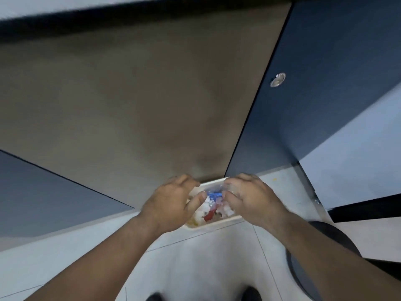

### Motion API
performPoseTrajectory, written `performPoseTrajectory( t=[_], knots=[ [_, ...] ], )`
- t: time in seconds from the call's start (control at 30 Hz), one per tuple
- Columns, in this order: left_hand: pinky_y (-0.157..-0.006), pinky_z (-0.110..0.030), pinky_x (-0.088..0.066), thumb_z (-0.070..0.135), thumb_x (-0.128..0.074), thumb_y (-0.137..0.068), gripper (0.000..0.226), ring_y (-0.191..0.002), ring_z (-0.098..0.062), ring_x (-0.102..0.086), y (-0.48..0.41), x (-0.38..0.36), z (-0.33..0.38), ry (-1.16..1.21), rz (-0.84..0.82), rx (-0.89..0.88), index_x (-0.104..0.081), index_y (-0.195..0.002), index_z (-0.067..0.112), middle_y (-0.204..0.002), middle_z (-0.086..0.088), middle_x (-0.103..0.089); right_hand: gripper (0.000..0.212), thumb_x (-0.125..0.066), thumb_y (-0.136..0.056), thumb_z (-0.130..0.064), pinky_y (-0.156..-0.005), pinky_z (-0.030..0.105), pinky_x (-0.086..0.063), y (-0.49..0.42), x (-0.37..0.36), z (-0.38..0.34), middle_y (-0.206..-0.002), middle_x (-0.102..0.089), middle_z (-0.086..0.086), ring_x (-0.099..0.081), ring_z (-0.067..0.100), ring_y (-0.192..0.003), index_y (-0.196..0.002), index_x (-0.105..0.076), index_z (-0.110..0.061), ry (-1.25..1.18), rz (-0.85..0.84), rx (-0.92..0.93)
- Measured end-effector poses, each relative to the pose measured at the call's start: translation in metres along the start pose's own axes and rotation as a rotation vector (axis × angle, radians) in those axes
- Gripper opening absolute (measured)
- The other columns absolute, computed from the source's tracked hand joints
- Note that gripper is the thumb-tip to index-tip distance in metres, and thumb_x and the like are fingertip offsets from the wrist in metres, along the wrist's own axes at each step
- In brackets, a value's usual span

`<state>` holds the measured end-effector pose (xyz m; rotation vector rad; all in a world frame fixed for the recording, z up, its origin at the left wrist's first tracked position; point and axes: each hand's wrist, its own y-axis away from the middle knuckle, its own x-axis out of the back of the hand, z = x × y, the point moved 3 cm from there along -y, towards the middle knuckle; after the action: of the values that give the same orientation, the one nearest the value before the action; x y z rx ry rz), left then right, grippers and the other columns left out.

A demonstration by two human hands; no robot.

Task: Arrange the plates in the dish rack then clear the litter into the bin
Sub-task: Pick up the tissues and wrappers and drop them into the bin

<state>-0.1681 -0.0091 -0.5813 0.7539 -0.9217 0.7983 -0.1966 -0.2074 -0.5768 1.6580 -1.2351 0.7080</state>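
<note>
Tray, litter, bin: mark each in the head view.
tray (213, 225), head view, on the near rim.
litter (210, 216), head view, on the red scrap.
bin (298, 273), head view, on its dark left side, lower right of the picture.

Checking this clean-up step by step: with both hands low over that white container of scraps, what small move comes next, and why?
Probably release the blue scrap so it drops. The left hand and right hand hover right over the white container, which already holds white and red litter, and the scrap sits between them. Blur hides whether either grips it.
</note>
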Motion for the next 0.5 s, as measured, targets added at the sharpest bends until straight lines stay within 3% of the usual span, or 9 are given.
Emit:
performPoseTrajectory(
  t=[0.1, 0.23, 0.5],
  knots=[
    [-0.093, -0.032, -0.046, 0.065, -0.024, -0.09, 0.056, -0.113, -0.013, -0.051, 0.028, 0.072, 0.022, -0.034, 0.041, -0.035, -0.052, -0.124, 0.031, -0.121, 0.012, -0.054, 0.04, -0.045, -0.095, -0.046, -0.098, 0.027, -0.039, 0.026, 0.058, -0.037, -0.131, -0.052, -0.014, -0.043, 0.013, -0.122, -0.131, -0.054, -0.031, 0.005, 0.024, 0.034],
    [-0.089, -0.036, -0.049, 0.066, -0.026, -0.088, 0.057, -0.11, -0.013, -0.054, 0.063, 0.169, 0.053, 0.006, 0.133, -0.06, -0.053, -0.124, 0.031, -0.118, 0.012, -0.055, 0.045, -0.042, -0.096, -0.052, -0.106, 0.03, -0.035, 0.062, 0.138, -0.089, -0.143, -0.044, -0.015, -0.036, 0.01, -0.13, -0.137, -0.047, -0.035, 0.017, 0.053, 0.091],
    [-0.09, -0.034, -0.049, 0.066, -0.028, -0.089, 0.057, -0.111, -0.003, -0.053, 0.119, 0.326, 0.096, 0.068, 0.263, -0.139, -0.056, -0.125, 0.031, -0.123, 0.016, -0.055, 0.049, -0.042, -0.093, -0.059, -0.106, 0.032, -0.039, 0.121, 0.281, -0.184, -0.139, -0.046, -0.019, -0.039, 0.004, -0.128, -0.136, -0.047, -0.036, 0.004, 0.167, 0.2]
  ],
)
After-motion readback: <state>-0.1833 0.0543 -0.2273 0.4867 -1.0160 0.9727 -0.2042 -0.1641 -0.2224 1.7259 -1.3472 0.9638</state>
